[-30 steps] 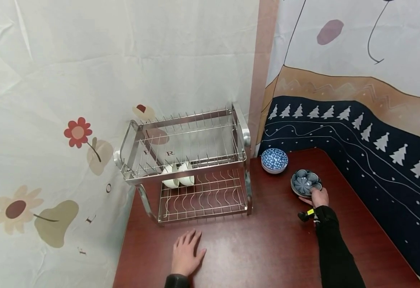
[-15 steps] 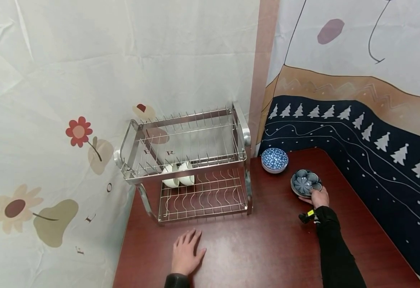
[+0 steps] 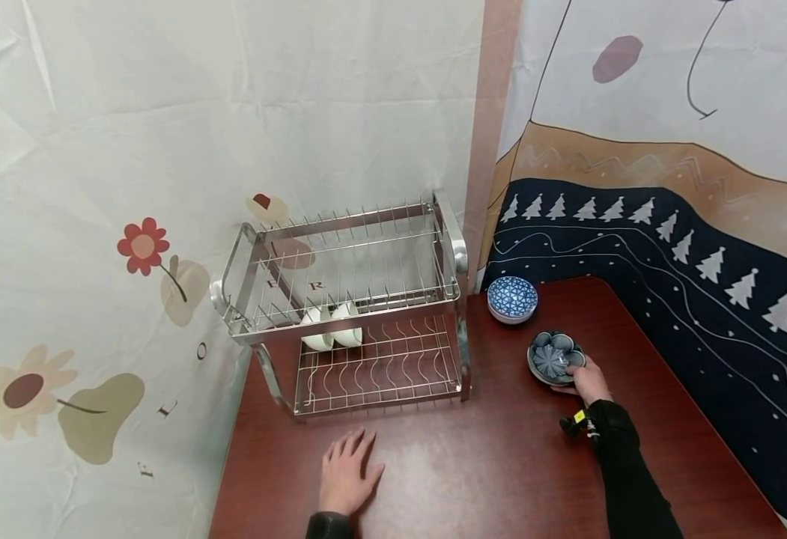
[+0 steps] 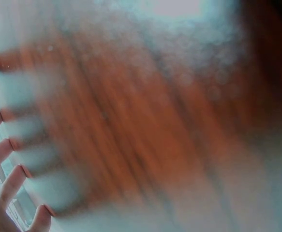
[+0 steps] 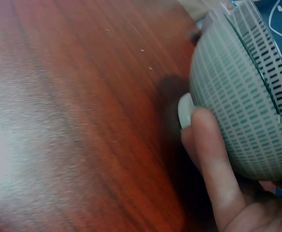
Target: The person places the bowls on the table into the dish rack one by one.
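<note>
Nearest you, your left hand [image 3: 346,479] rested on the desk [image 3: 487,464], its fingers apart and holding nothing; that was a sound place for it, well clear of the right hand's work. Your right hand [image 3: 588,378] had its fingers clamped on the grey bowl [image 3: 550,361] at the right of the desk, thumb over the rim and a finger [image 5: 211,140] stretched along the outside to the foot [image 5: 185,112]. That hold, as I judged it, was a good one, since it caught the wall from both sides; the curved outside could still have let the bowl roll in your grip, so an even squeeze and a level wrist mattered. A line below the rim hinted at a second bowl nested there, but I could not tell; if so, the pinch needed to take both walls. Nor could I tell whether the foot touched the desk. To the left stood the metal rack [image 3: 393,312], with two white cups [image 3: 348,339] on its lower tier. Farther back, the blue patterned bowl [image 3: 512,298] sat near enough to call for care against knocking it.
</note>
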`<state>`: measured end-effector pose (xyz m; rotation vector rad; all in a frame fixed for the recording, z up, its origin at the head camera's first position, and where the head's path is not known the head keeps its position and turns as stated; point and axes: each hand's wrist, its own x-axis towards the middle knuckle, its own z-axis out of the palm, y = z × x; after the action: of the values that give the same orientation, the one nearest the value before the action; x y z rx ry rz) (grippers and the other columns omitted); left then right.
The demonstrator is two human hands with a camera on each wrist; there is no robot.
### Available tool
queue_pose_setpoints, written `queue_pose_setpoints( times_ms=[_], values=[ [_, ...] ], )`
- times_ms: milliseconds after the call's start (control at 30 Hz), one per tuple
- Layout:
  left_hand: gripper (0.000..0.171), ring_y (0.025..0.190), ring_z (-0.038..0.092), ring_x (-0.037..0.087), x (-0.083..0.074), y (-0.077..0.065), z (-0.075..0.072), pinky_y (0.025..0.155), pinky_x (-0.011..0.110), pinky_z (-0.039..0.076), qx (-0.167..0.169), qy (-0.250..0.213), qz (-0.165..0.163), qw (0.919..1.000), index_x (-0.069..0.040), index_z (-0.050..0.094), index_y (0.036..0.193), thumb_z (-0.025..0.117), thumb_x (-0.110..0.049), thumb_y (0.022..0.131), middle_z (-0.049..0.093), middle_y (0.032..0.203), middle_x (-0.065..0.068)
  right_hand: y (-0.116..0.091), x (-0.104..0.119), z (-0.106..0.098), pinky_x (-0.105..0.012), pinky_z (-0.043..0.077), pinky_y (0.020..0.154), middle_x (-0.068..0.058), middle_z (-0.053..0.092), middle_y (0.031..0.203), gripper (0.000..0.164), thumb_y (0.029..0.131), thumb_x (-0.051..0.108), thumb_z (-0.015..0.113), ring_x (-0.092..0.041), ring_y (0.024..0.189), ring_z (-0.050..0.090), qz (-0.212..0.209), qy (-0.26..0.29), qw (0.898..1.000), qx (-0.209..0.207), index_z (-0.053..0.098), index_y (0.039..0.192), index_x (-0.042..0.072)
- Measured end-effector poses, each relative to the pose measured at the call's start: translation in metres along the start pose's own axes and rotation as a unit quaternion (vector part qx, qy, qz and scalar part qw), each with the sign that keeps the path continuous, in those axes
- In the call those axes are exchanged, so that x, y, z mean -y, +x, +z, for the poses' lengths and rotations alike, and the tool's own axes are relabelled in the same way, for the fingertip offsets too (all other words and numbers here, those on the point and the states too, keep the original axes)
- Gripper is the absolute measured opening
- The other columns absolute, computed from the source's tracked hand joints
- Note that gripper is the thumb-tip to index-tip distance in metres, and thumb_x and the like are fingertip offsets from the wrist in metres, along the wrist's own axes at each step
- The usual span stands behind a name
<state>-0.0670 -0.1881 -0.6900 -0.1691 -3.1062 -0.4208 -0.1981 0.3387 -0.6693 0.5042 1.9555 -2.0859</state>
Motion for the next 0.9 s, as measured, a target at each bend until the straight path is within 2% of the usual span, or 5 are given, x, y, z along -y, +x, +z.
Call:
queue_pose_setpoints(
  times_ms=[300,500,600,700,900],
  values=[
    [0.064,0.147,0.057,0.039,0.000,0.001,-0.001,0.121,0.070,0.045,0.014,-0.005,-0.007,0.9999,-0.024,0.066,0.153,0.081,-0.049,0.096,0.062,0.160,0.008,-0.004,-0.002,0.006,-0.038,0.070,0.083,-0.047,0.017,0.171,0.070,0.117,0.009,0.034,-0.021,0.107,0.071,-0.010,-0.128,0.992,0.017,-0.005,0.172,-0.008],
    [0.064,0.147,0.057,0.039,0.000,0.001,-0.002,0.121,0.071,0.045,0.017,-0.004,-0.006,0.9998,-0.025,0.066,0.153,0.080,-0.050,0.096,0.062,0.161,0.008,-0.006,0.000,0.003,-0.042,0.060,0.062,-0.050,0.028,0.156,0.067,0.115,0.020,0.043,-0.039,0.075,0.064,-0.056,-0.335,0.939,-0.048,0.017,0.170,-0.010],
    [0.064,0.147,0.057,0.039,0.000,0.001,-0.001,0.120,0.071,0.045,0.012,-0.002,-0.005,0.9999,-0.025,0.066,0.153,0.080,-0.051,0.096,0.062,0.160,0.007,-0.007,0.004,0.004,-0.060,0.060,0.082,-0.047,0.033,0.153,0.062,0.114,0.017,0.044,-0.056,0.102,0.065,-0.094,-0.368,0.922,-0.073,0.027,0.167,-0.011],
    [0.064,0.145,0.058,0.038,0.001,0.000,0.000,0.119,0.070,0.047,0.007,0.002,-0.003,1.0000,-0.025,0.066,0.152,0.080,-0.051,0.096,0.062,0.160,0.007,-0.008,0.007,0.006,-0.075,0.045,0.111,-0.045,0.035,0.156,0.057,0.113,0.014,0.043,-0.064,0.137,0.048,-0.122,-0.381,0.912,-0.091,0.035,0.163,-0.012],
    [0.063,0.144,0.059,0.037,0.002,0.000,0.002,0.117,0.068,0.049,0.000,0.008,-0.002,1.0000,-0.025,0.067,0.151,0.079,-0.051,0.095,0.063,0.157,0.006,-0.007,0.011,0.005,-0.075,0.040,0.115,-0.045,0.048,0.154,0.049,0.116,0.018,0.043,-0.065,0.141,0.044,-0.144,-0.368,0.912,-0.107,0.043,0.159,-0.006]
  ],
)
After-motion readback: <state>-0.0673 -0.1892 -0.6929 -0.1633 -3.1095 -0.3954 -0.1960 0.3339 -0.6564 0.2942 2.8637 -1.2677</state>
